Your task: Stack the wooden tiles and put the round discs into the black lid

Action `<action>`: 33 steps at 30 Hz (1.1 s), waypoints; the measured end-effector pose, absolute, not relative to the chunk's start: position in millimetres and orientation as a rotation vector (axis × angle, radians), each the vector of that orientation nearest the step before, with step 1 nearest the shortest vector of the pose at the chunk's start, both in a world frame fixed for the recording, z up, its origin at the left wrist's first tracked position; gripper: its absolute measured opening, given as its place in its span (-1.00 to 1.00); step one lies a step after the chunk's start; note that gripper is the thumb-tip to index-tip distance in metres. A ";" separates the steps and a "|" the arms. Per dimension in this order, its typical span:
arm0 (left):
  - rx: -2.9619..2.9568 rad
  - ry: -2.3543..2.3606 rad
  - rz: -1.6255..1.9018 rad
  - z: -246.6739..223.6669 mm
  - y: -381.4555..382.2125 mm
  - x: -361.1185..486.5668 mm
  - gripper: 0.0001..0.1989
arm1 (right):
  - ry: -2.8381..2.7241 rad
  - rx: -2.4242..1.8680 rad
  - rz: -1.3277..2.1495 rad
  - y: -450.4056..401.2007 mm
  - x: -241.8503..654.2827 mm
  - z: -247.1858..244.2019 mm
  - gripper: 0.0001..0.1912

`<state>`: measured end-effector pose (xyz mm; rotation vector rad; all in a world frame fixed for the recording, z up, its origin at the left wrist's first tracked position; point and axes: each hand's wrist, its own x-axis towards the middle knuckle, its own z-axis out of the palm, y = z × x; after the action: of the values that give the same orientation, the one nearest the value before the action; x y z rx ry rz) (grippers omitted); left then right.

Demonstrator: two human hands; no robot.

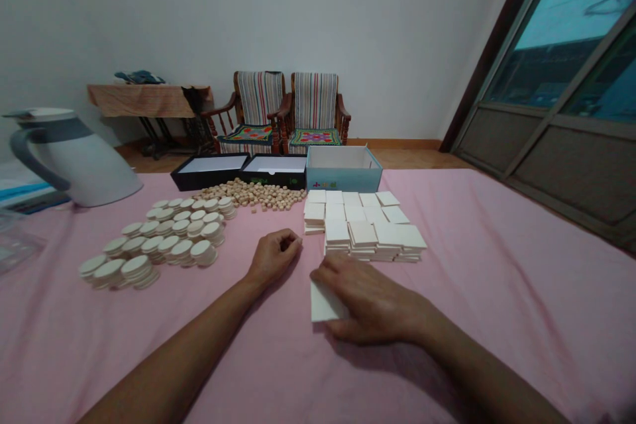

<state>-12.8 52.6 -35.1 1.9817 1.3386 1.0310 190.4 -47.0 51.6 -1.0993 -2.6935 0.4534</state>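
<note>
My right hand (372, 298) is closed around a white square tile (325, 303), fingers over its far edge and thumb at the near edge. Just beyond it stand several stacks of white square tiles (362, 233) in rows. My left hand (275, 255) rests on the pink cloth with its fingers curled in; whether anything is inside them is hidden. To its left lie several stacks of round white discs (163, 238). A heap of small wooden cubes (253, 193) lies beyond the left hand.
Two black shallow boxes (211, 180) and a light blue box (342, 177) line the far edge of the pink-covered table (497, 291). A white and grey jug (84, 159) stands at left, near a clear plastic container (17, 238). Two chairs (313, 106) stand behind.
</note>
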 end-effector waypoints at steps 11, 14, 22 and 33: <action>2.053 1.352 1.014 -33.9 52.4 -13.7 -0.76 | -2.272 -1.625 0.104 13.6 345.8 50.1 -0.47; 2.084 1.362 1.007 -35.3 53.6 -14.1 -0.76 | -2.295 -1.662 0.176 17.8 354.7 35.5 -0.46; 2.235 1.349 0.983 -30.3 48.1 -13.1 -0.79 | -2.026 -1.534 0.405 17.3 359.2 25.7 -0.51; 2.553 1.005 1.067 -23.8 13.0 17.1 -0.61 | -1.747 -2.047 0.504 18.6 358.0 11.2 -0.58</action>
<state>17.1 13.0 -23.8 2.5526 1.0048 1.0675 358.0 18.6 11.2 -2.0465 -1.7470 0.5041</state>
